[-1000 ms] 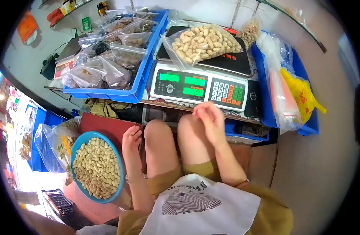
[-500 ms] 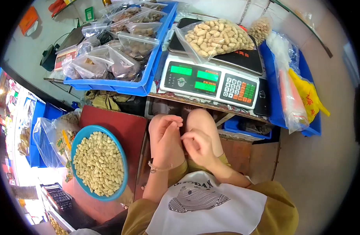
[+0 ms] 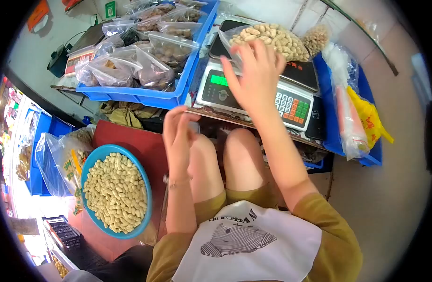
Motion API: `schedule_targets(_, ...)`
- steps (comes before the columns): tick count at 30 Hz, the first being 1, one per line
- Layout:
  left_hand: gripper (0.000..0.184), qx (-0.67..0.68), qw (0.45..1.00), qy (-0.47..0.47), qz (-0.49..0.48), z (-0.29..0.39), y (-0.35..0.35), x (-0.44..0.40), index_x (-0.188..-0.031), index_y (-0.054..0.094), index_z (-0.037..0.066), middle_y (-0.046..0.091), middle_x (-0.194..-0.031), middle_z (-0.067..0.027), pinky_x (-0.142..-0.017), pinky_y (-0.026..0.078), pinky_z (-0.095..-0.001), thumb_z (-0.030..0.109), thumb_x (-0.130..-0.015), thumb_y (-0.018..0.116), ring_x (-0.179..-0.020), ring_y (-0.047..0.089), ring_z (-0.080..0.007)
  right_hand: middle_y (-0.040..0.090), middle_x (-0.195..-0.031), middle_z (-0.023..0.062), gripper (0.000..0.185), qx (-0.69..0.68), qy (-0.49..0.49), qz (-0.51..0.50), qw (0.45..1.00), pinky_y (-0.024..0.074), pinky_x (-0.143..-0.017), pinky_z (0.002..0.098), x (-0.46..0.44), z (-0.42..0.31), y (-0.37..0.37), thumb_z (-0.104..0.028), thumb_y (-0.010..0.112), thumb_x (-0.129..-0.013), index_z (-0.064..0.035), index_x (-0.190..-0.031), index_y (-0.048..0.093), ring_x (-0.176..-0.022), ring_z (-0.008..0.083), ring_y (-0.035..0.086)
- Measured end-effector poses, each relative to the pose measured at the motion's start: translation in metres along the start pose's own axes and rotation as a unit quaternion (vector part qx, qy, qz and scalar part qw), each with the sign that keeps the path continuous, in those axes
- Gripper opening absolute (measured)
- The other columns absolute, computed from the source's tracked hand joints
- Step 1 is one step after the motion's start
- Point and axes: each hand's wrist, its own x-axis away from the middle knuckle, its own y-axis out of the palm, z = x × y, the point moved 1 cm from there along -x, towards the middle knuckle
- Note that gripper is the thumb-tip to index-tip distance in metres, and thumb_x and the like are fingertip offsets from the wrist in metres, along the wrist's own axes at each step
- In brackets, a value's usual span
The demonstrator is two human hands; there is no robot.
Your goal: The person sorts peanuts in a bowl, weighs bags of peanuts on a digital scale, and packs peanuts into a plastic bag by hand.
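A clear plastic bag of unshelled peanuts lies on the black pan of a white digital scale. Over the bag's near edge and the scale's display reaches my right hand, its fingers spread and nothing gripped; whether the fingertips touch the plastic I cannot tell. My left hand is raised above my left knee, close to the table's front edge, fingers loosely bent and apart, holding nothing visible. To its left, a round blue basin full of peanuts rests on a red board.
Zip bags of dark dried goods fill a blue tray left of the scale. Right of it, a blue crate holds plastic bags and a yellow bag. A smaller filled bag sits behind. Clear bags lie beside the basin.
My right hand has moved from above my lap up and forward to the peanut bag on the scale. My left hand has shifted left and slightly forward, away from the right one.
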Motion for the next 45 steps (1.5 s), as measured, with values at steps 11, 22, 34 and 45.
schedule_targets(11,0.027,0.025,0.985,-0.014,-0.167,0.014,0.097,-0.095,-0.115,0.051,0.003,0.064,-0.098,-0.0112,-0.051,0.044,-0.0223,0.021,-0.095,0.052,-0.065,0.055,-0.0095,0.069,-0.085,0.0164,0.017,-0.128,0.150,-0.355,0.914,0.0543,-0.070,0.0371,-0.065,0.109,0.066,-0.016,0.061,-0.077,-0.0068,-0.088,0.070,-0.077,0.0262,0.069)
schedule_targets(22,0.020,0.045,0.980,-0.002,-0.195,0.027,0.132,-0.096,-0.105,0.058,0.003,0.064,-0.095,-0.0087,-0.066,0.049,-0.0253,0.018,-0.096,0.050,-0.072,0.059,-0.0113,0.057,-0.078,-0.0073,0.018,-0.228,0.152,-0.416,0.867,0.0418,-0.063,0.0198,-0.164,0.177,-0.040,-0.028,0.057,-0.093,-0.0119,-0.093,0.064,-0.072,0.0021,0.051)
schedule_targets(34,0.031,0.051,0.981,-0.015,-0.187,0.039,0.128,-0.090,-0.086,0.058,0.009,0.061,-0.080,-0.0023,-0.073,0.051,-0.0291,0.038,-0.093,0.058,-0.077,0.063,-0.0142,0.053,-0.058,-0.0048,0.025,-0.384,0.117,-0.615,0.679,0.0342,-0.048,0.0227,-0.091,0.097,-0.002,-0.018,0.082,-0.072,-0.0086,-0.065,0.059,-0.053,0.0053,0.046)
schedule_targets(45,0.033,0.002,0.985,-0.020,-0.174,0.013,0.119,-0.071,-0.100,0.065,0.005,0.066,-0.094,-0.0026,-0.081,0.046,-0.0256,0.036,-0.096,0.055,-0.088,0.060,-0.0098,0.056,-0.063,-0.0053,0.033,-0.386,0.129,-0.653,0.638,0.0347,-0.052,0.0224,-0.075,0.094,-0.002,-0.021,0.083,-0.072,-0.0093,-0.061,0.054,-0.058,0.0050,0.047)
